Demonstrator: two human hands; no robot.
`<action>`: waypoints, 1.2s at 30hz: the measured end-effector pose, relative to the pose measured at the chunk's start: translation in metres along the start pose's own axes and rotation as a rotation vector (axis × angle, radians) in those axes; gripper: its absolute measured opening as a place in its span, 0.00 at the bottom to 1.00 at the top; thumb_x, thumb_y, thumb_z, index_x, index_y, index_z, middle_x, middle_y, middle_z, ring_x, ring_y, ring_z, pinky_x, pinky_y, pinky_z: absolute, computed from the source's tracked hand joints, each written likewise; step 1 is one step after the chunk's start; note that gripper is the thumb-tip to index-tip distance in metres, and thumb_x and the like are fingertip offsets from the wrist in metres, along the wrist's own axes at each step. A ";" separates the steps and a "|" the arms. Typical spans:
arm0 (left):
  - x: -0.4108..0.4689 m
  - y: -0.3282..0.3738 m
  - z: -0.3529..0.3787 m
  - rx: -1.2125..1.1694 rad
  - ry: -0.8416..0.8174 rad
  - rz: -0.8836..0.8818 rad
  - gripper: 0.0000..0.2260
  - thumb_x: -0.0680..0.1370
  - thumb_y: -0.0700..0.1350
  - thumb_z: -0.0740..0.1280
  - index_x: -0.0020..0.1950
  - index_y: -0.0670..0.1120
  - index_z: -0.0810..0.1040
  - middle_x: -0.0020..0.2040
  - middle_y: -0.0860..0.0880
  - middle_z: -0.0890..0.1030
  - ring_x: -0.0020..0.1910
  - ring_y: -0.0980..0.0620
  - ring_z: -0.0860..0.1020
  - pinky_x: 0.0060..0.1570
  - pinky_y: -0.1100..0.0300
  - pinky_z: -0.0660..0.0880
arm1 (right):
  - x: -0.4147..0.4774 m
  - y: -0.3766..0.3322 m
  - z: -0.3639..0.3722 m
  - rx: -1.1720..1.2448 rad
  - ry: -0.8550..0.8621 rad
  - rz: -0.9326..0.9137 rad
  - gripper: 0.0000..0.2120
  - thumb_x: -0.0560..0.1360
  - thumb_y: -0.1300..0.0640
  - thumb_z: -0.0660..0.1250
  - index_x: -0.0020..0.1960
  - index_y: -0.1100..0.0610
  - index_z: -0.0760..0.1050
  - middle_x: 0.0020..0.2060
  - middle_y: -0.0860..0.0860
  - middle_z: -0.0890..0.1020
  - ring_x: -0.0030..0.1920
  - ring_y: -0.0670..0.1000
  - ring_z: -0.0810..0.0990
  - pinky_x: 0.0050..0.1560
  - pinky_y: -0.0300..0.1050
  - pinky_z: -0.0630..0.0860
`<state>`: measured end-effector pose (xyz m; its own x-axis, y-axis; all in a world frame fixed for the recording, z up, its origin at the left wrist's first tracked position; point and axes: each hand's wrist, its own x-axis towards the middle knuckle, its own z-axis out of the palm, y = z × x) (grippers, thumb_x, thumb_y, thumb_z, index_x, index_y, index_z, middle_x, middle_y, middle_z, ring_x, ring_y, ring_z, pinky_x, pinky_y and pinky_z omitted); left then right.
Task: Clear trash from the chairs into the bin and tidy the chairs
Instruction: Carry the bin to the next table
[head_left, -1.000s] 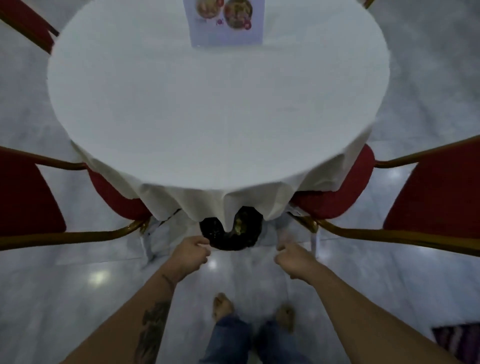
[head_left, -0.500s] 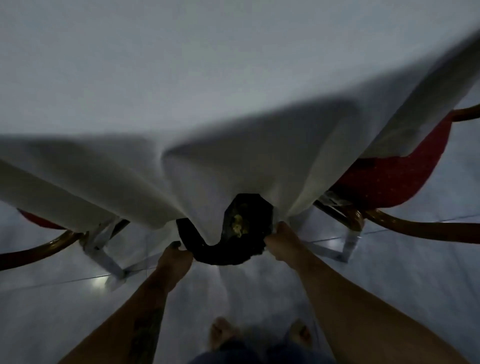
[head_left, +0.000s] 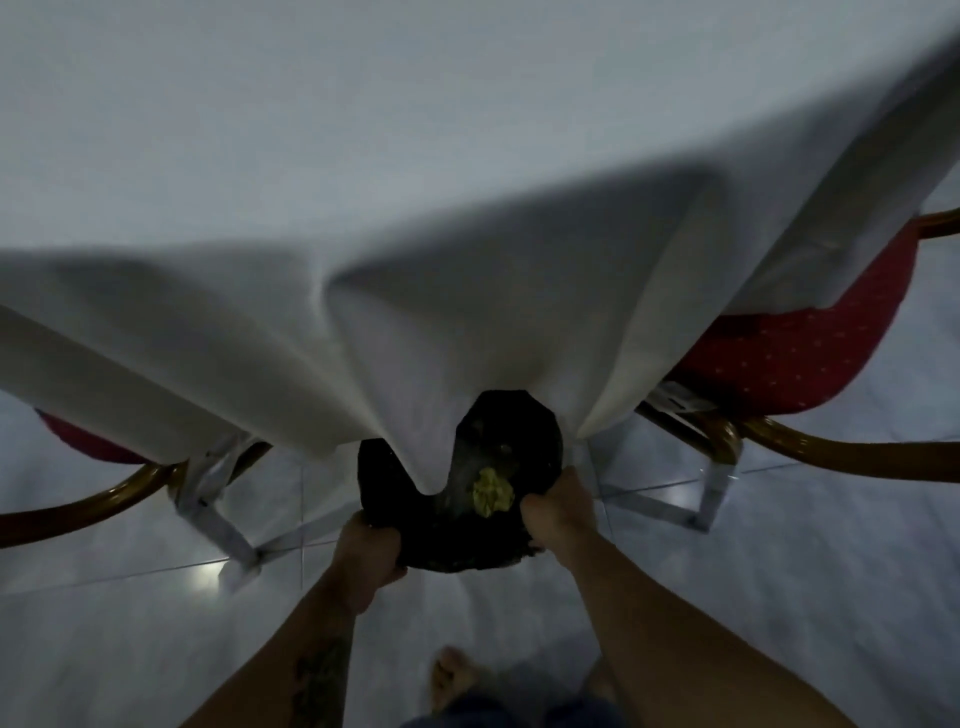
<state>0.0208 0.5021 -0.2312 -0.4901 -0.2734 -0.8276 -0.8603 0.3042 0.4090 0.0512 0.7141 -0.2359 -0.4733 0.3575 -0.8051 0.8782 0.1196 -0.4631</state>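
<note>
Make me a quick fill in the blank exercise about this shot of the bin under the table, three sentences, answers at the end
1. Both hands, left hand and right hand, grip the rim of the ____ bin.
2. A crumpled yellow-green wad lies ____ the bin.
3. A fold of the white ____ hangs over the bin's opening.

Missing words: black; inside; tablecloth

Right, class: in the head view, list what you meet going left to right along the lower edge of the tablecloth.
Red padded chair seat → left hand → black bin with bag liner → crumpled yellow-green trash → right hand → red dotted chair seat with gold frame.
</note>
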 end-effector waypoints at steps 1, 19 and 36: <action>-0.011 -0.003 -0.004 -0.013 -0.051 -0.033 0.15 0.79 0.34 0.61 0.66 0.37 0.73 0.56 0.39 0.79 0.48 0.39 0.80 0.36 0.53 0.79 | -0.017 0.001 -0.010 -0.015 0.006 0.019 0.28 0.68 0.58 0.64 0.68 0.60 0.68 0.61 0.60 0.78 0.59 0.62 0.79 0.57 0.54 0.79; -0.274 0.018 -0.082 0.329 -0.497 -0.247 0.16 0.80 0.40 0.59 0.68 0.39 0.70 0.48 0.37 0.80 0.36 0.41 0.81 0.37 0.49 0.81 | -0.287 0.035 -0.166 0.043 -0.049 0.139 0.14 0.71 0.56 0.62 0.54 0.60 0.78 0.47 0.57 0.83 0.46 0.57 0.84 0.48 0.52 0.84; -0.409 -0.006 -0.061 0.584 -0.675 -0.023 0.11 0.79 0.31 0.55 0.39 0.35 0.72 0.31 0.40 0.75 0.32 0.42 0.73 0.15 0.60 0.73 | -0.443 0.164 -0.149 0.593 0.297 0.385 0.16 0.68 0.61 0.61 0.52 0.65 0.79 0.50 0.62 0.82 0.47 0.62 0.83 0.38 0.56 0.85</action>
<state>0.2181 0.5564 0.1284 -0.1284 0.2540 -0.9586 -0.5703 0.7719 0.2809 0.4152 0.7135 0.1000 -0.0292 0.5173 -0.8553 0.7537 -0.5507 -0.3587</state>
